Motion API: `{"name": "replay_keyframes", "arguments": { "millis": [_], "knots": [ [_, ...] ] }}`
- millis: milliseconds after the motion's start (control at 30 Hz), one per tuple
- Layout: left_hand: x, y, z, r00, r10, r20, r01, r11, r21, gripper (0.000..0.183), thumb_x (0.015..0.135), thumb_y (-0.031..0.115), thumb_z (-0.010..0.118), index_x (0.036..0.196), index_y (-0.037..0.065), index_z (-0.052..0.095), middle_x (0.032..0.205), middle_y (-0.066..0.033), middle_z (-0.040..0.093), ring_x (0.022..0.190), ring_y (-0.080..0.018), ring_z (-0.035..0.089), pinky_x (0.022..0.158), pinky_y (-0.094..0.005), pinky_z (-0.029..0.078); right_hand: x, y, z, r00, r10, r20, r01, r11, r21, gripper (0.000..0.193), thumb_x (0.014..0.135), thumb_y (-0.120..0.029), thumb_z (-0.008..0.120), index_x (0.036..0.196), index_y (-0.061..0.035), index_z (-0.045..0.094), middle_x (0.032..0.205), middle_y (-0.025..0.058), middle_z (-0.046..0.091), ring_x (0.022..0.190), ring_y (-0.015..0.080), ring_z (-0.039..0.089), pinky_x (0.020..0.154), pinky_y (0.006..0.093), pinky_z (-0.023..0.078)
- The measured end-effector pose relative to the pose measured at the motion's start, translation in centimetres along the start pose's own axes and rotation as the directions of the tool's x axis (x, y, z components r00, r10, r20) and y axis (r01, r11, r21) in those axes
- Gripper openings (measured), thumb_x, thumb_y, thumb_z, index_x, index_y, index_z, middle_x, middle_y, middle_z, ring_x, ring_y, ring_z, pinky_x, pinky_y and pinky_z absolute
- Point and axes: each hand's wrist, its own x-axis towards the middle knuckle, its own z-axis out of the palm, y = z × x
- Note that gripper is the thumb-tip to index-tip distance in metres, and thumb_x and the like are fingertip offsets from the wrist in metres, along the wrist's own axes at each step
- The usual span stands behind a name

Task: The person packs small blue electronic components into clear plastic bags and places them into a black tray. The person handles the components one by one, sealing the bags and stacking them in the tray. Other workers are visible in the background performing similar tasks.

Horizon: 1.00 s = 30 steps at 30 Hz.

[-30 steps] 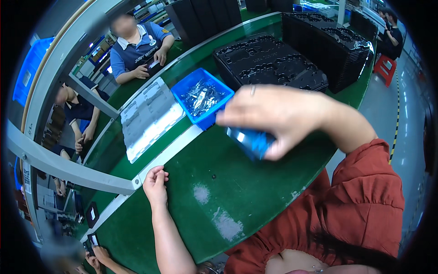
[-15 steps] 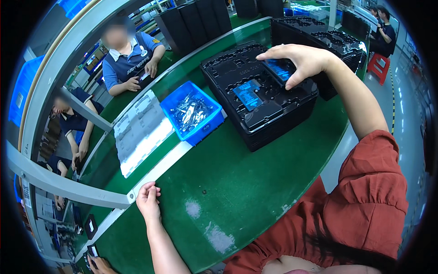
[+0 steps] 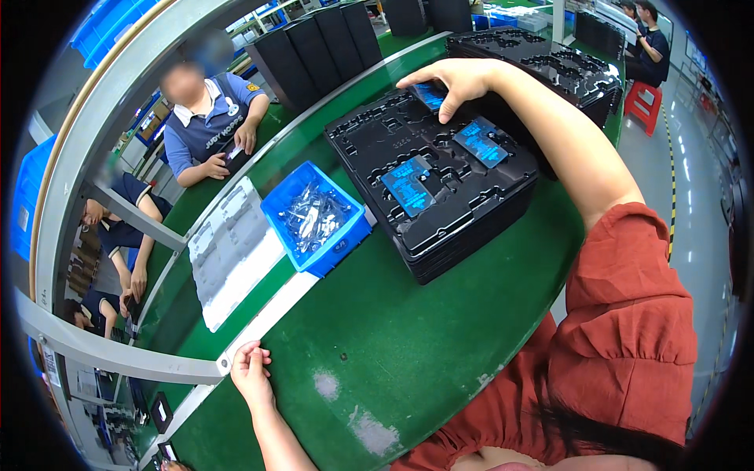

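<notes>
At the far side of a black moulded tray (image 3: pixel 393 141), my right hand (image 3: pixel 455 82) has its thumb and fingers closed round a flat blue-and-black piece (image 3: pixel 430 96). Two more such pieces lie in the tray's recesses: an L-shaped blue one (image 3: pixel 408 187) toward the near left and another blue one (image 3: pixel 482 144) at the right. The tray tops a stack of similar trays. My left hand (image 3: pixel 253 373) rests with curled fingers on the green table (image 3: pixel 345 314), beside the foot of a metal frame. Nothing shows in it.
Left of the stack stands a blue bin (image 3: pixel 314 220) of small shiny parts. A white moulded sheet (image 3: pixel 232 251) lies beyond it. More black trays (image 3: pixel 542 67) are stacked behind on the right. A person (image 3: pixel 208 125) works across the table; a grey metal frame (image 3: pixel 118 353) crosses the left.
My right hand has let go of the piece now lying at the tray's right and moved to the far side, onto another piece. The whole view has shifted slightly. My left hand stays put.
</notes>
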Motion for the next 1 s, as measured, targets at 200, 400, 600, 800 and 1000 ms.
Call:
{"name": "replay_keyframes", "arguments": {
  "millis": [200,400,600,800,1000],
  "knots": [
    [0.1,0.0,0.0,1.0,-0.016,-0.016,0.015,1.0,-0.02,0.012,0.092,0.01,0.058,0.1,0.004,0.065,0.079,-0.0023,0.066,0.062,-0.0043,0.056,0.047,-0.0157,0.036,4.1,-0.6,0.0,0.994,0.053,0.092,-0.057,0.998,0.041,0.092,0.058,-0.013,0.085,0.14,-0.0091,0.044,0.136,0.0136,0.052,0.127,0.0272,0.048,0.109,0.0351,0.034],
    [-0.1,0.0,0.1,1.0,-0.009,-0.015,0.008,0.999,-0.037,0.012,0.092,0.01,0.058,0.1,0.003,0.065,0.078,-0.0026,0.066,0.062,-0.0047,0.056,0.046,-0.0159,0.037,8.8,-3.2,3.1,0.987,-0.037,0.158,0.034,0.999,0.016,0.083,0.066,-0.029,0.082,0.138,-0.0073,0.046,0.139,0.0153,0.049,0.131,0.0288,0.043,0.11,0.0371,0.032],
    [0.1,0.0,0.1,1.0,-0.003,0.002,0.003,0.999,-0.047,0.013,0.093,0.01,0.058,0.1,0.003,0.065,0.078,-0.0031,0.066,0.062,-0.0048,0.056,0.046,-0.0161,0.037,6.4,-1.7,1.5,0.992,0.123,-0.018,-0.124,0.991,-0.045,0.059,0.085,-0.03,0.066,0.135,-0.004,0.049,0.136,0.0169,0.052,0.129,0.029,0.046,0.109,0.037,0.034],
    [0.1,0.1,0.0,1.0,-0.008,0.01,0.008,0.999,-0.042,0.013,0.092,0.011,0.058,0.1,0.003,0.064,0.079,-0.0029,0.066,0.062,-0.0053,0.056,0.046,-0.0158,0.038,2.6,-0.4,3.6,0.978,0.186,-0.1,-0.199,0.968,-0.153,0.049,0.088,-0.022,0.062,0.13,0.0002,0.052,0.13,0.0212,0.054,0.122,0.0332,0.051,0.105,0.0377,0.038],
    [0.3,-0.3,0.0,1.0,0.015,0.028,-0.013,0.998,-0.06,0.013,0.092,0.011,0.058,0.1,0.003,0.065,0.079,-0.0025,0.066,0.062,-0.0046,0.056,0.047,-0.0162,0.037,-3.4,-1.9,2.0,0.945,0.088,-0.314,-0.169,0.956,-0.24,0.041,0.086,-0.015,0.06,0.124,-0.0006,0.056,0.124,0.0187,0.057,0.12,0.0326,0.051,0.104,0.0386,0.039]
  ]
}}
